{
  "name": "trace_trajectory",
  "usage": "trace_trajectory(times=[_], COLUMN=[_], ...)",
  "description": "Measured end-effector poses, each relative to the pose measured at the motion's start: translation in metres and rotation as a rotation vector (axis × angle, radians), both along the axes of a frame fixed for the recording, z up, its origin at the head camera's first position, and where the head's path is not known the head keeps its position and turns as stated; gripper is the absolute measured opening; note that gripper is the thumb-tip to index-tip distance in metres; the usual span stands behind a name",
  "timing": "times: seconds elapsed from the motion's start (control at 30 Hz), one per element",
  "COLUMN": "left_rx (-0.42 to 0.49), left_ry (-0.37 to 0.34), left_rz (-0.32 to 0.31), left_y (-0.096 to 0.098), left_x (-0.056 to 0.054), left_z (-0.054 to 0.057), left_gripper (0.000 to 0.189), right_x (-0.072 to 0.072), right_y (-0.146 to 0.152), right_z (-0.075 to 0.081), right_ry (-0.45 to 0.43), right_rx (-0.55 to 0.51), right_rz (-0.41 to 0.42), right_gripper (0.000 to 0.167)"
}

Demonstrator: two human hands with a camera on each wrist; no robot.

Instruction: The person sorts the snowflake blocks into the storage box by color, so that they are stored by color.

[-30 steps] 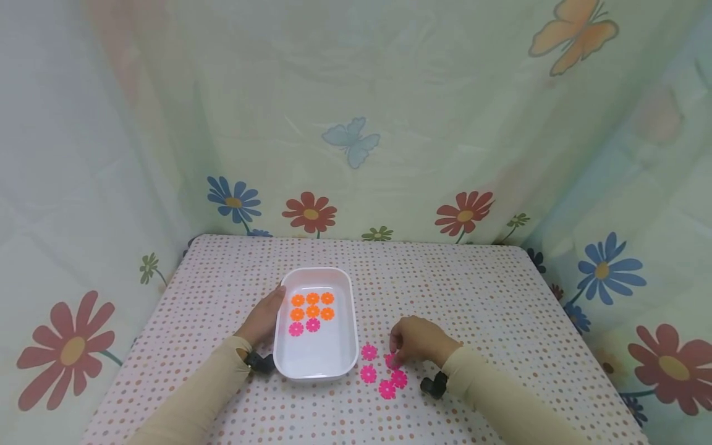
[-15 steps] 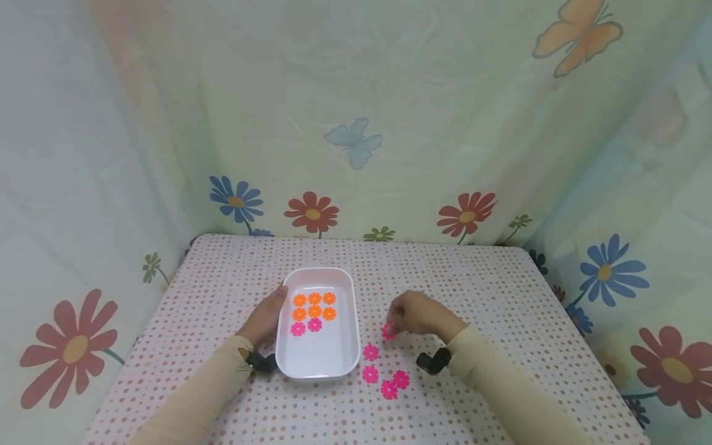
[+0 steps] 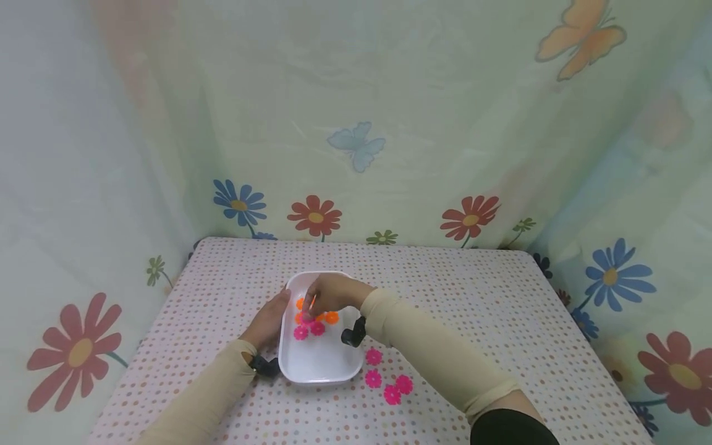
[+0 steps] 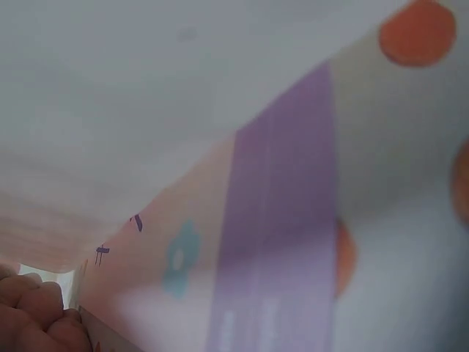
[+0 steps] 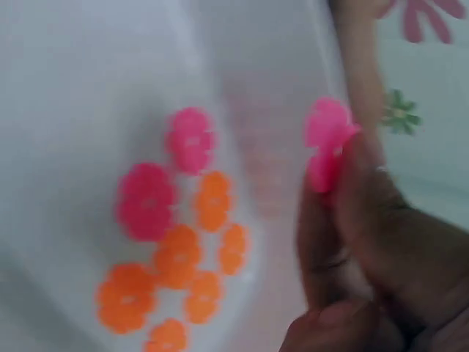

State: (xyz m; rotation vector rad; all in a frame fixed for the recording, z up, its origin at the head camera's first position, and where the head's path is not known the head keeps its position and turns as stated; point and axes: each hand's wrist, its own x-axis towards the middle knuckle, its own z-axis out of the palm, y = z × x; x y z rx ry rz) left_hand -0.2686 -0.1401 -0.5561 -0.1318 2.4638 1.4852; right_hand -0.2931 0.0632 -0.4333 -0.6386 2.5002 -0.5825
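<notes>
Right hand (image 3: 334, 293) has moved in over the white tray (image 3: 322, 368), pinching a flat, scallop-edged pink flower (image 5: 324, 136) toward ten o'clock. Left hand (image 3: 272, 316) grips tray's ten o'clock edge; glossy rounded rectangle, long axis twelve-to-six.

Flowers (image 5: 177, 257) are pink and orange, tray (image 3: 319, 364) white, tablecloth (image 3: 456, 296) dotted.

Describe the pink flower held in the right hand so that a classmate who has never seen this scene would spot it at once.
On the dotted tabletop stands a white tray. Over it, the right hand pinches one pink flower. The other visible pink flowers lie at rest, two in the tray and four on the tabletop; this one alone is held up.
</notes>
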Motion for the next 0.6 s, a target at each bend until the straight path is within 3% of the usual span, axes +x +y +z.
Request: trace_trajectory(times=[0.1, 0.2, 0.43, 0.6], left_rx=[0.006, -0.018, -0.006, -0.001], left_ry=[-0.021, -0.026, -0.023, 0.012], left_rz=[0.007, 0.007, 0.001, -0.008], left_y=[0.002, 0.004, 0.004, 0.002], left_x=[0.000, 0.001, 0.002, 0.003], left_z=[-0.002, -0.001, 0.004, 0.005], left_gripper=[0.087, 0.087, 0.086, 0.085], right_x=[0.003, 0.005, 0.012, 0.014], right_y=[0.000, 0.004, -0.002, -0.009], right_z=[-0.019, -0.028, -0.032, -0.037], right_ry=[0.035, 0.070, 0.248, 0.304], right_rx=[0.168, 0.252, 0.413, 0.477], right_rz=[-0.033, -0.073, -0.011, -0.008], right_gripper=[0.016, 0.022, 0.021, 0.019])
